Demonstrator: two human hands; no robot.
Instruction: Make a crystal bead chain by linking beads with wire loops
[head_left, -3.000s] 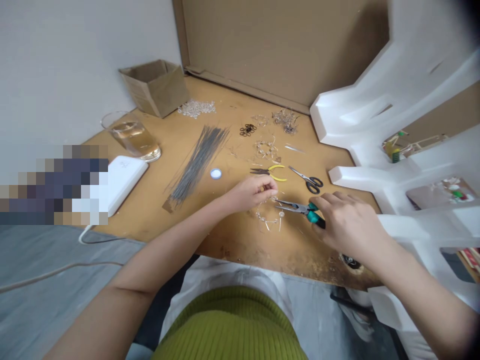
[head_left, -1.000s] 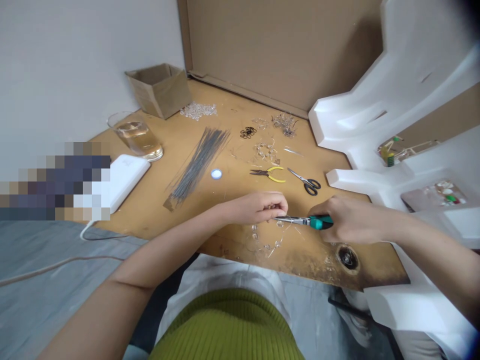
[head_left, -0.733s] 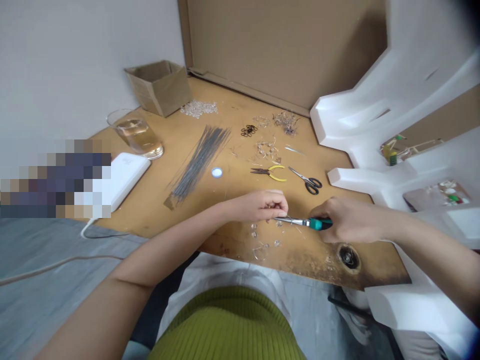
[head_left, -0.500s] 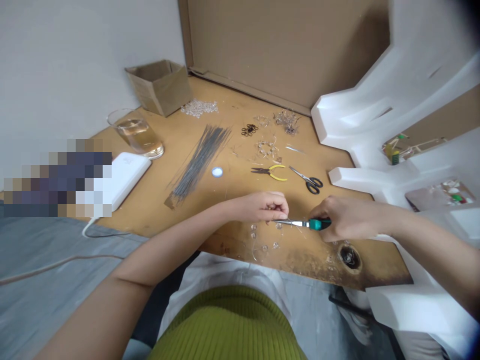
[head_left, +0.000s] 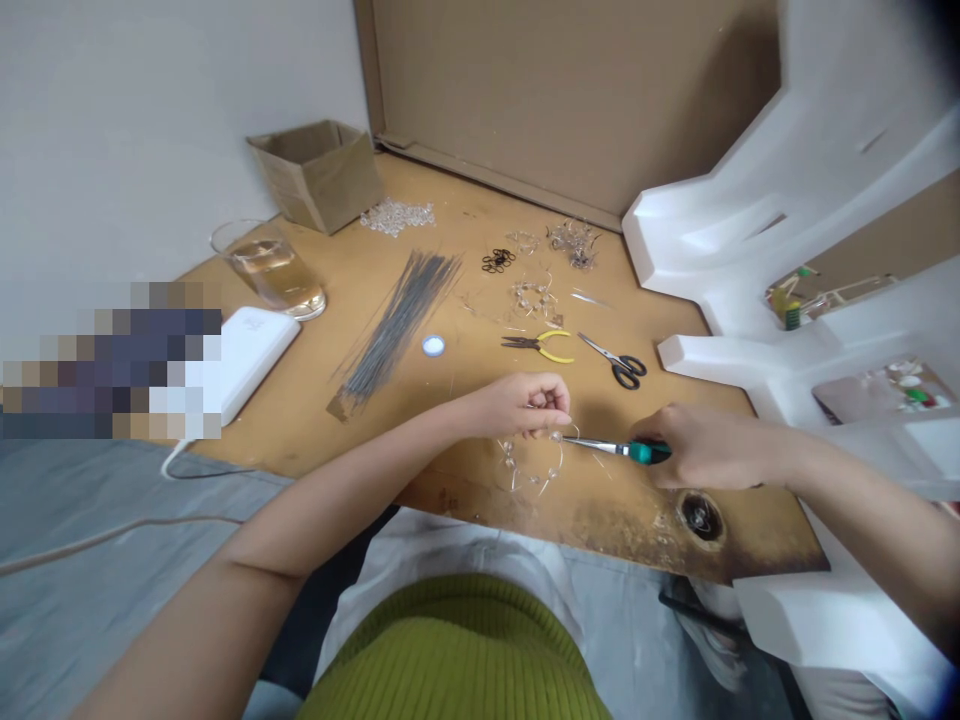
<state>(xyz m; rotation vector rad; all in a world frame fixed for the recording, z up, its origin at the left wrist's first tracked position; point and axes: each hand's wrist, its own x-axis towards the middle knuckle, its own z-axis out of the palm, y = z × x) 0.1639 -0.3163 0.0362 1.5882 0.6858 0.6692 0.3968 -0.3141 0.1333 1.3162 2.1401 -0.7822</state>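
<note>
My left hand (head_left: 536,405) pinches a wire ring strung with clear beads (head_left: 534,479), which hangs below the fingers near the table's front edge. My right hand (head_left: 694,445) is wrapped round the green and black handles of long-nosed pliers (head_left: 616,448). The tips of the pliers point left and reach the ring's wire close beside my left fingertips; whether the jaws grip the wire is too small to tell. Yellow-handled pliers (head_left: 538,345) and black-handled scissors (head_left: 619,362) lie just beyond my hands.
A bundle of grey wires (head_left: 401,330), a small round white and blue thing (head_left: 433,345), a beaded ring (head_left: 534,298) and clear beads (head_left: 397,216) lie on the table. A glass of amber liquid (head_left: 274,270), a cardboard box (head_left: 322,180) and a white power bank (head_left: 259,350) stand left. White foam (head_left: 705,355) borders the right.
The pliers in my right hand have shifted slightly right, their tips drawing away from my left fingers. The beaded ring has lifted and now hangs rounder below my left hand.
</note>
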